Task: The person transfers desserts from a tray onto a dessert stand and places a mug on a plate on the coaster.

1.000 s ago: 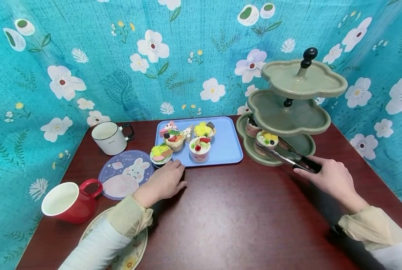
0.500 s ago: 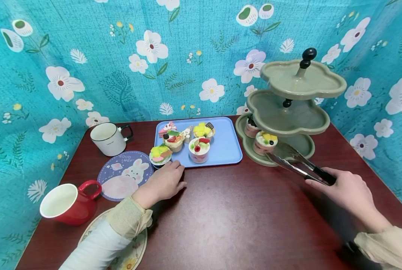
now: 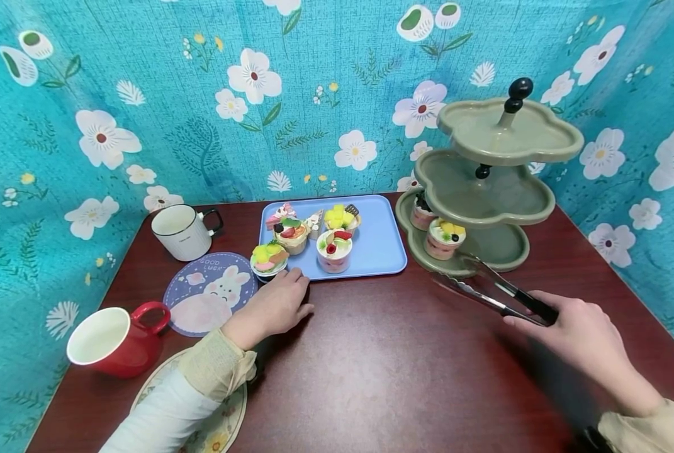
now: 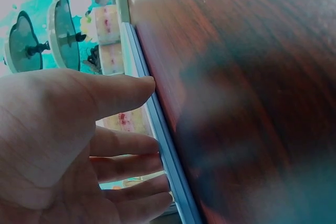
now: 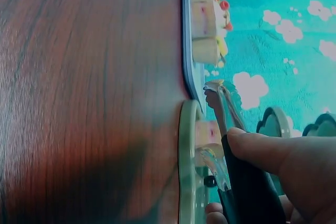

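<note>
Right hand [image 3: 580, 330]: I grip the tongs [image 3: 532, 303] by the black handle; their metal arms are spread wide, and I see nothing clamped between them.
Left hand [image 3: 271, 308]: my fingers are mostly straight, tips against the near rim of the blue tray [image 3: 379, 242]; nothing is held.
Yellow fruit cup [image 3: 441, 246]: ahead and to the left of my right hand, just beyond the tongs' tips, on the bottom tier [image 3: 509, 245] of the stand [image 3: 540, 129]. Whether a tip touches it I can't tell.
Tongs handling: a loose grip and spread arms should, I judge, clear the cup's wall without dragging it. With the middle tier [image 3: 501, 195] close overhead, low, level movement toward my own body seems safest; lifting or twisting there might knock the tier or tip the cup.
Tray handling: light contact from my left fingers looks enough; a push could jostle the pastries.
Cup looks: upright, clear-sided, with pinkish layers under a pale top, yellow chunks and a dark berry.
Its neighbour: a dark-topped cup [image 3: 423, 217], farther from my right hand.
</note>
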`<move>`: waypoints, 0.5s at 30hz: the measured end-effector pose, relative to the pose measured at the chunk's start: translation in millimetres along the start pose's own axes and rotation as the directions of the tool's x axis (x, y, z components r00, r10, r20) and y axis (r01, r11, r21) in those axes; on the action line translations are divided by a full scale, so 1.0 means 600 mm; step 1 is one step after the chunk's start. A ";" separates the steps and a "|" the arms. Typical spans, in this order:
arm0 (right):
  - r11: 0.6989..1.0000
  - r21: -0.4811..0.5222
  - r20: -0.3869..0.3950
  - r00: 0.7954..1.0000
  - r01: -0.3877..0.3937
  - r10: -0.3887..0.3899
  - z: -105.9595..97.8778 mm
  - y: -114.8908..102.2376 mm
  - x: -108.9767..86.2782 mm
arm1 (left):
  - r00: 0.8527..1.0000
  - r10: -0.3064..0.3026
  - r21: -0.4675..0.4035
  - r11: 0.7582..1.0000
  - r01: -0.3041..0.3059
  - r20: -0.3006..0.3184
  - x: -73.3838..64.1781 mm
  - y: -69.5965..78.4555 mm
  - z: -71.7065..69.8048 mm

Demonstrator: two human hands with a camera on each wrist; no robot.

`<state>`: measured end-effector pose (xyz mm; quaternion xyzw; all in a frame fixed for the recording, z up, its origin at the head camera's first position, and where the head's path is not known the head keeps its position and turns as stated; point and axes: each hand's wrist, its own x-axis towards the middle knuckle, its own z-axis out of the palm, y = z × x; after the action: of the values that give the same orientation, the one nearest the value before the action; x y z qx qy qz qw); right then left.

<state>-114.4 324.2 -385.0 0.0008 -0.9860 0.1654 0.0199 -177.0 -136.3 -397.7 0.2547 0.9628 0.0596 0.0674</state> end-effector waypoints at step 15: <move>0.992 0.032 -0.074 0.990 0.119 -0.116 0.036 -0.056 0.015 | 1.000 0.006 -0.009 1.000 -0.006 -0.016 0.001 -0.002 0.000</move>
<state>-124.0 285.7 -394.0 0.0532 -0.9797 0.1818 0.0650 -178.2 -136.8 -397.8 0.2566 0.9623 0.0663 0.0605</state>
